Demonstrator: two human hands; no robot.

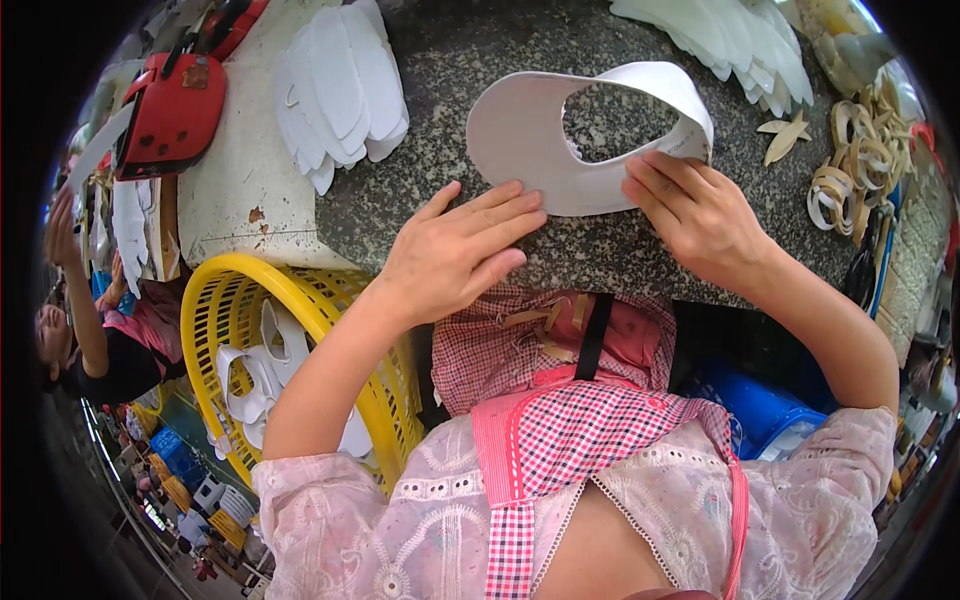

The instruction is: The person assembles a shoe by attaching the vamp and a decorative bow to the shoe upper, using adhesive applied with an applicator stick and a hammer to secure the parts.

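Pink-and-navy checked cloth apron (600,430), worn over a lacy pale blouse (430,510), filled the near middle. Beyond it, a white, curved, visor-shaped piece (515,130) with an oval opening sat on the speckled grey-black stone counter (430,140), its broad flap to the left and its narrower band curling up at the far right.

The left hand (455,245) reached the piece's near left edge, its grip spread, the middle fingertips resting on the rim and the thumb apart from it. The right hand (705,215) had its fingers bent over the near right part of the band; whether that grip pinched could not be told, as the thumb was hidden. Good handling seemed to call for light, even pressure: left fingers flat to steady the edge, right ones following the band's curve, without creasing it or forcing its raised far side down.

Further left lay a fan of white oval flat pieces (345,75); at the far right, a second white fanned stack (715,40). Tan leaf-shaped scraps (785,142) and pale coiled strips (850,150) lay to the right, seemingly best kept out from under the work. Near left stood a yellow slatted plastic basket (240,262) holding white cut-out pieces (250,375).
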